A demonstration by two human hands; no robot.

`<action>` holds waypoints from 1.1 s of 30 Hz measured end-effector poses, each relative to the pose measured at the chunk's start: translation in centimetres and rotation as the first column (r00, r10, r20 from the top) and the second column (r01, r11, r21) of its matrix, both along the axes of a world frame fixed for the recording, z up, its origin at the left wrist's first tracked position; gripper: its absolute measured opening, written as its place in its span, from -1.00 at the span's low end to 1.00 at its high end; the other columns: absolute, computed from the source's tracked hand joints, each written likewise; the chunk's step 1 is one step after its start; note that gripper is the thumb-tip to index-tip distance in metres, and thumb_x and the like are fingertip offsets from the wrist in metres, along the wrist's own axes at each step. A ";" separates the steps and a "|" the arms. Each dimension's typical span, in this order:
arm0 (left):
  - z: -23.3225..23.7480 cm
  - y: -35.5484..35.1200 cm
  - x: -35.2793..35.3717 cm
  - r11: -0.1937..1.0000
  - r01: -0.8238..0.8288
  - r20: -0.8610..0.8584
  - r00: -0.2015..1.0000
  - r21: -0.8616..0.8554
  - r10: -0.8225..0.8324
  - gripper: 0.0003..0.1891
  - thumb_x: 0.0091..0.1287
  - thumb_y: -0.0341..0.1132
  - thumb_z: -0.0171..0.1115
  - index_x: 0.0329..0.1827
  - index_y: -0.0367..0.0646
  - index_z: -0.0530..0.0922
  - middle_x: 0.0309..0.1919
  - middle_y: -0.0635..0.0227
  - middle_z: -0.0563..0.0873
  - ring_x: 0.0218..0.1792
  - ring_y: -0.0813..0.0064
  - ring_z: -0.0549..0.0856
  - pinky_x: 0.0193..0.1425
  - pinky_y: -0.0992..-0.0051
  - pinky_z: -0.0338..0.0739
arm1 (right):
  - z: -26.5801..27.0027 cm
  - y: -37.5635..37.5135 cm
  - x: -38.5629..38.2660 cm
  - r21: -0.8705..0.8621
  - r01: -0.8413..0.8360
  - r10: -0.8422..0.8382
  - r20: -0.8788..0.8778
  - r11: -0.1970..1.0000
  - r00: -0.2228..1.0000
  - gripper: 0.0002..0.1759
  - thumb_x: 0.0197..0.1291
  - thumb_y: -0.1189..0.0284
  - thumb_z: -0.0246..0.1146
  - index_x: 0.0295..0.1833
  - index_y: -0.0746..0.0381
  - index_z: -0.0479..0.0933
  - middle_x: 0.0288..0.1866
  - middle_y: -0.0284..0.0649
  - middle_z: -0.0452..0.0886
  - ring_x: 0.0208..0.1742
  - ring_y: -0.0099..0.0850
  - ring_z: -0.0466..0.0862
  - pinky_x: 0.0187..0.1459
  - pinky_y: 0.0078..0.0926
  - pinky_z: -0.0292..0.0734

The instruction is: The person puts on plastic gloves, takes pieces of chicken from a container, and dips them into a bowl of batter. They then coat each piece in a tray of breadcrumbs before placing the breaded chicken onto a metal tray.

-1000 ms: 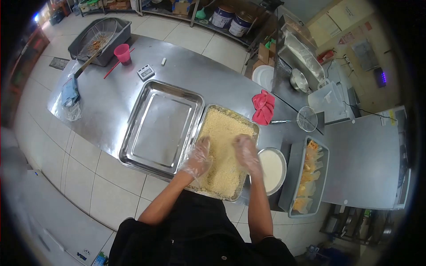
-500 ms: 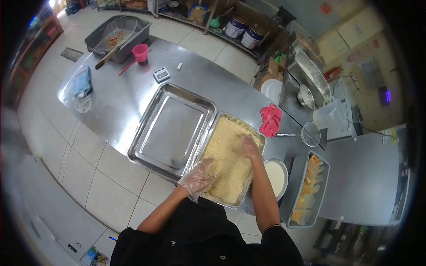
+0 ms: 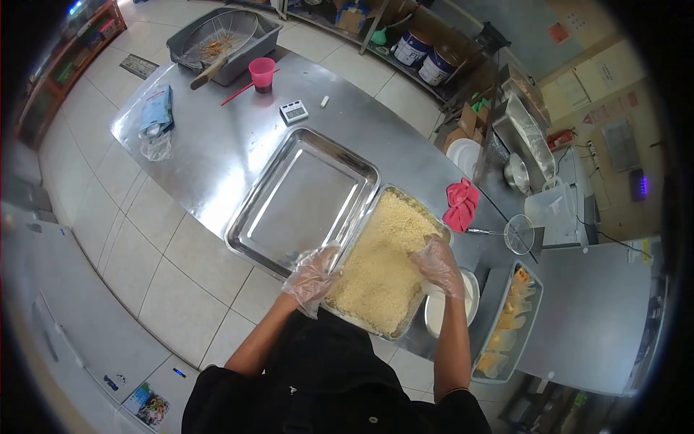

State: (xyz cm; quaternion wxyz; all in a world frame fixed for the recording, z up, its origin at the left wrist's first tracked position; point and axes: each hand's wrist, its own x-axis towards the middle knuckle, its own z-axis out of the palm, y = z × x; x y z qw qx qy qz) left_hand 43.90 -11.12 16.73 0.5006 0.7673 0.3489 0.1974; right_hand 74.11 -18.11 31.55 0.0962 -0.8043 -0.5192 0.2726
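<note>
A metal tray of pale yellow breadcrumbs (image 3: 379,282) lies in front of me, the crumbs heaped unevenly. My left hand (image 3: 313,275), in a clear plastic glove, is at the tray's left edge, beside the crumbs, fingers loosely apart. On the opposite side my right hand (image 3: 437,266), gloved the same way, points inward with its fingertips at the crumbs; the fingers look extended and slightly curved. No separate item shows in either hand. A white bowl (image 3: 471,307) with pale liquid stands right of the tray, partly hidden under my right forearm.
A larger steel tray (image 3: 303,199) adjoins on the left. To the right are a pink cloth (image 3: 460,205), a strainer (image 3: 518,234) and a grey bin (image 3: 529,318) of yellowish pieces. Farther off sit a timer (image 3: 293,111), a pink cup (image 3: 262,74) and a grey tub (image 3: 249,61).
My left hand has come off the crumbs to the tray's left edge. My right hand has drawn back toward me, along the right side. The whole view has shifted slightly.
</note>
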 end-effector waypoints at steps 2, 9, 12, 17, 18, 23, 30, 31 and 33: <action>-0.5 0.3 -0.4 1.000 -0.017 -0.006 1.000 -0.004 0.017 -0.35 0.37 -0.09 0.34 0.45 -0.16 0.36 0.29 0.05 0.56 0.24 0.17 0.61 0.24 0.30 0.59 | -0.6 0.8 -0.1 0.099 0.040 -0.044 0.034 0.994 0.998 -0.47 0.06 0.20 0.42 -0.03 0.45 0.59 -0.15 0.13 0.69 -0.13 -0.07 0.68 -0.03 -0.22 0.57; 1.2 1.4 -0.9 0.995 -0.098 0.051 0.994 0.002 0.098 -0.34 0.38 -0.05 0.33 0.44 -0.18 0.36 0.30 0.05 0.55 0.27 0.15 0.60 0.24 0.29 0.59 | -1.5 10.5 -3.5 0.248 0.174 -0.080 -0.348 0.953 0.934 -0.47 0.14 0.17 0.42 0.00 0.44 0.59 -0.23 -0.04 0.70 -0.28 -0.25 0.64 -0.10 -0.31 0.58; 3.2 1.3 -1.5 0.991 -0.107 -0.035 0.993 0.075 0.110 -0.31 0.38 -0.02 0.32 0.45 -0.22 0.35 0.30 0.04 0.55 0.27 0.13 0.60 0.29 0.28 0.56 | -4.8 14.2 -4.0 0.232 0.333 -0.174 -0.517 0.914 0.838 -0.50 0.18 0.13 0.42 -0.12 0.43 0.63 -0.31 -0.12 0.69 -0.36 -0.31 0.60 -0.16 -0.28 0.57; 3.2 0.8 -2.8 0.991 -0.128 -0.089 0.988 -0.035 0.124 -0.31 0.42 0.03 0.19 0.45 -0.28 0.32 0.34 -0.08 0.50 0.36 -0.03 0.50 0.46 0.19 0.38 | -12.2 14.8 -0.7 0.153 0.385 -0.288 -0.434 0.910 0.853 -0.56 0.21 0.10 0.44 -0.25 0.31 0.63 -0.40 -0.35 0.60 -0.42 -0.53 0.49 -0.38 -0.44 0.42; 2.9 1.2 -2.7 0.991 -0.127 -0.092 0.988 -0.033 0.123 -0.31 0.42 0.03 0.19 0.45 -0.28 0.32 0.34 -0.08 0.50 0.36 -0.03 0.50 0.46 0.19 0.38 | -11.7 14.0 -0.2 0.154 0.387 -0.289 -0.438 0.909 0.851 -0.56 0.21 0.10 0.44 -0.25 0.31 0.63 -0.40 -0.35 0.60 -0.42 -0.53 0.49 -0.38 -0.44 0.42; 3.5 7.2 2.4 0.973 -0.082 -0.033 0.995 0.217 0.091 -0.40 0.47 -0.07 0.14 0.40 -0.35 0.36 0.35 -0.10 0.48 0.38 -0.02 0.47 0.44 0.15 0.40 | -6.6 6.9 1.9 0.183 0.566 -0.404 -0.530 0.804 0.745 -0.60 0.19 0.09 0.44 -0.32 0.25 0.65 -0.48 -0.32 0.59 -0.41 -0.53 0.55 -0.33 -0.44 0.45; -6.1 16.3 15.9 0.633 0.213 -0.416 0.889 0.744 0.189 -0.30 0.55 0.10 -0.27 0.63 -0.13 0.11 0.60 -0.01 0.10 0.64 0.07 -0.01 0.68 0.07 -0.27 | -3.0 -7.9 4.5 0.263 0.710 -0.467 -0.599 0.653 0.651 -0.62 0.25 0.14 0.43 -0.11 0.26 0.63 -0.41 -0.37 0.62 -0.34 -0.58 0.59 -0.31 -0.51 0.46; -7.4 16.0 16.4 0.643 0.220 -0.426 0.886 0.733 0.183 -0.40 0.57 -0.16 -0.20 0.63 -0.15 0.06 0.57 -0.08 0.13 0.62 -0.07 0.00 0.67 0.01 -0.15 | -1.6 -10.5 4.7 0.239 0.737 -0.512 -0.585 0.633 0.629 -0.61 0.25 0.13 0.43 -0.10 0.26 0.62 -0.39 -0.37 0.63 -0.34 -0.59 0.59 -0.30 -0.52 0.47; -3.8 15.9 16.6 0.659 0.526 -0.698 0.716 0.538 -0.002 -0.36 0.50 -0.23 -0.13 0.64 -0.08 0.04 0.60 -0.04 0.04 0.64 -0.04 -0.10 0.69 0.05 -0.24 | -0.6 -17.1 6.7 0.212 0.793 -0.578 -0.582 0.571 0.572 -0.57 0.26 0.10 0.43 -0.06 0.27 0.63 -0.37 -0.38 0.64 -0.35 -0.61 0.58 -0.29 -0.52 0.48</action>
